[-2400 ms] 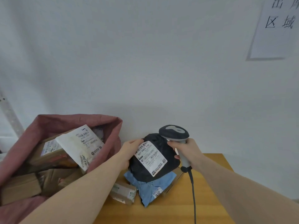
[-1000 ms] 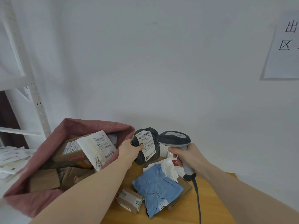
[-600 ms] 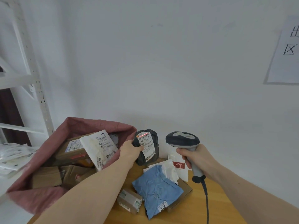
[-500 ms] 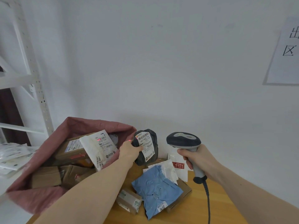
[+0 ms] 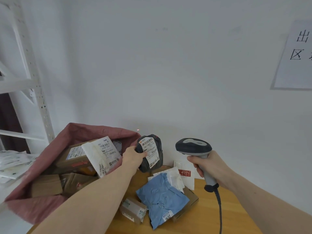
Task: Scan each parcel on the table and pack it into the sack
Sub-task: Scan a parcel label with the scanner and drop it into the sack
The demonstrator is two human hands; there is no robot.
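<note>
Nearest on the wooden table [image 5: 236, 222] lay a small brown box [image 5: 133, 211] and, touching it, a blue bag [image 5: 162, 198] that draped over a flat carton [image 5: 189, 205]. Behind the blue bag sat a white bag [image 5: 173, 178] and a white packet with red print [image 5: 184, 171]. The right hand [image 5: 209, 167] was wrapped round the grip of the scanner [image 5: 194, 148], its cable [image 5: 219, 213] trailing down over the table. The left hand [image 5: 133, 158] gripped the black parcel [image 5: 150, 152] by its left side, label facing the camera, held above the table just beside the sack's rim. The pink sack [image 5: 33, 210] stood open at the left with boxes and a white mailer [image 5: 99, 154] inside. A faint red dot [image 5: 138, 130], possibly the scanner's beam, showed on the wall [image 5: 168, 73] above the parcel
</note>
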